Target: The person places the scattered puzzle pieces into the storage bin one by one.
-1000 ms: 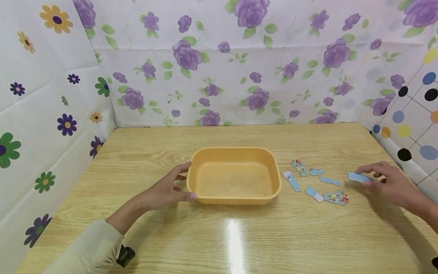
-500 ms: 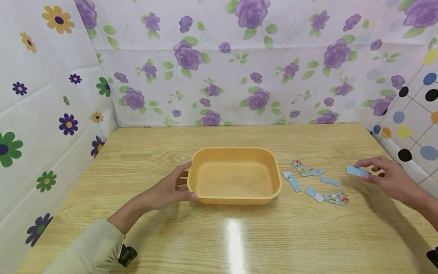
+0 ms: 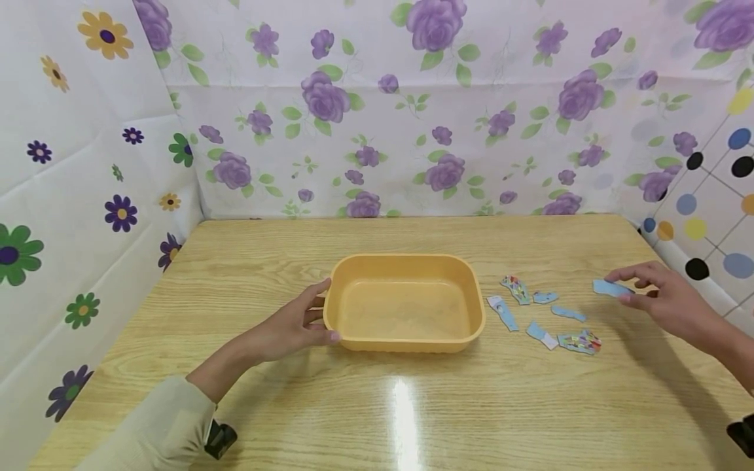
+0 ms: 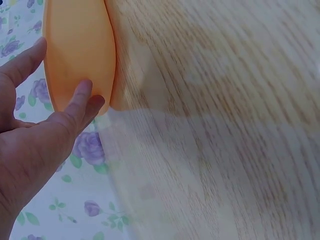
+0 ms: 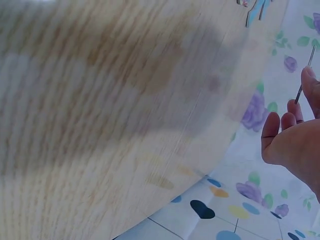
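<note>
A yellow-orange plastic basin (image 3: pixel 406 344) stands in the middle of the wooden table, with nothing inside. My left hand (image 3: pixel 288 328) rests its spread fingers and thumb against the basin's left end; the left wrist view shows the fingers (image 4: pixel 79 100) on its outer wall. Over at the right, my right hand (image 3: pixel 674 297) pinches a flat light-blue puzzle piece (image 3: pixel 607 287) between thumb and fingers, raised above the table. From the right wrist, that piece (image 5: pixel 305 75) appears edge-on as a thin strip.
Several flat puzzle pieces lie between basin and right hand, among them a multicoloured piece (image 3: pixel 580 342), another colourful piece (image 3: pixel 516 289) and a blue-and-pink piece (image 3: pixel 540 334). Flower-printed cloth (image 3: pixel 365 157) hangs along the table's back edge; printed sheets also line both sides.
My right hand has moved slightly left and away from me, with the blue puzzle piece in its pinch. The left hand and basin have stayed in place.
</note>
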A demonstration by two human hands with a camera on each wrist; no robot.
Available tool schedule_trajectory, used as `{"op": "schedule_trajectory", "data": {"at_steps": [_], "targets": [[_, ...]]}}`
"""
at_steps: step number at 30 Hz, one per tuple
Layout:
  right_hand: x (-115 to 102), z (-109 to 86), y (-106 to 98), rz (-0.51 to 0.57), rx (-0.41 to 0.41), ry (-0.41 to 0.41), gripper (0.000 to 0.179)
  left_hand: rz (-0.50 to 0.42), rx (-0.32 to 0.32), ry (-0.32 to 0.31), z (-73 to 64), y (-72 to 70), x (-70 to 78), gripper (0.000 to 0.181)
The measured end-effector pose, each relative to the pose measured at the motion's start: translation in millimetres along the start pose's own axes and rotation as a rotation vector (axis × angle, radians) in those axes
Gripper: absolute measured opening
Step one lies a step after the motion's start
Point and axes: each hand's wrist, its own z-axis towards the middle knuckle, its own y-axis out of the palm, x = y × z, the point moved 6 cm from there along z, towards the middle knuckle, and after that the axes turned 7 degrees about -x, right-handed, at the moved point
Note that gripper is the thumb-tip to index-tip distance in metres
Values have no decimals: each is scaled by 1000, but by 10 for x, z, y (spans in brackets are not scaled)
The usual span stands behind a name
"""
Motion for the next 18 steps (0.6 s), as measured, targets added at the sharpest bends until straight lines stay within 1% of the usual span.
{"op": "schedule_trajectory", "data": {"at_steps": [6,13,18], "targets": [[-71,62,16,38,-47,11,26,1,4,-5,-2,6,0,99],[-155,113,20,36,-48,5,25,-9,9,-10,0,8,-15,98],[-201,145,19,38,-49,0,25,-24,-12,-3,-7,20,-17,96]]}}
